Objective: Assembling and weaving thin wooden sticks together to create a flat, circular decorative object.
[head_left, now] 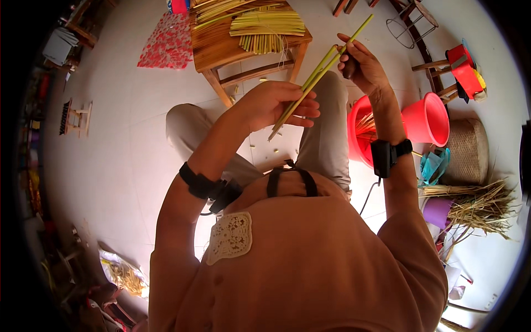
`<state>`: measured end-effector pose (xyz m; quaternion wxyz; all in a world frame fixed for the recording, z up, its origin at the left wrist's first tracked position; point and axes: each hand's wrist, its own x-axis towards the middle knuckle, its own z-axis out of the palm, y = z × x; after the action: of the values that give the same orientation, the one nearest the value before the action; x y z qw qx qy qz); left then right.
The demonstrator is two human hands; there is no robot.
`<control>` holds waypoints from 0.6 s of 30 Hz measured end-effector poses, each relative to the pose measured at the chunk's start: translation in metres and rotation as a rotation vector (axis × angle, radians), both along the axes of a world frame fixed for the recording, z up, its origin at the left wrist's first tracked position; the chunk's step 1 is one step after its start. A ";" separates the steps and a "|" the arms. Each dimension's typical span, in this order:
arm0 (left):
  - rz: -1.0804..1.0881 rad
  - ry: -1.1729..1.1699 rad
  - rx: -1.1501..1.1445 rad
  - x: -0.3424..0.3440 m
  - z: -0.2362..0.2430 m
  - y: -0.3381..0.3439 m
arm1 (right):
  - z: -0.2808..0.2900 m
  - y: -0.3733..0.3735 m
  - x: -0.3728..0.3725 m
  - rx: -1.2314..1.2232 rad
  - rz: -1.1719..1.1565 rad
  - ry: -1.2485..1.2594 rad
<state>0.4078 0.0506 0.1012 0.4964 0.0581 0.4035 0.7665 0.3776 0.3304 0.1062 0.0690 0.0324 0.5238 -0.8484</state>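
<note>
Two or so long yellow-green plant stalks [317, 78] run slantwise between my hands, above my knees. My left hand [279, 104] is closed round their lower part, thumb on top, with the cut ends sticking out below the fingers. At the upper right, my right hand [362, 65] pinches the stalks near their upper part. A dark brown rounded piece [348, 67], perhaps a tool handle, is also held in that hand; the rest of it is hidden. Beyond my left hand, cut stalks [268, 23] lie in bundles on a wooden stool [215, 48].
Right of my knee stand a red bucket [354, 145] with stalks in it and another red bucket [428, 122]. A woven basket [467, 149] and dry straw [484, 207] are farther right. Short cut bits [279, 134] litter the floor. A red-patterned sheet [166, 43] lies left of the stool.
</note>
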 end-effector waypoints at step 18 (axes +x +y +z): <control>0.001 0.052 -0.161 0.004 0.011 0.001 | 0.004 0.002 -0.002 0.005 -0.008 -0.025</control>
<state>0.4122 0.0517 0.1120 0.4885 0.0378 0.4766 0.7300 0.3753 0.3325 0.1104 0.0721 0.0450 0.5250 -0.8469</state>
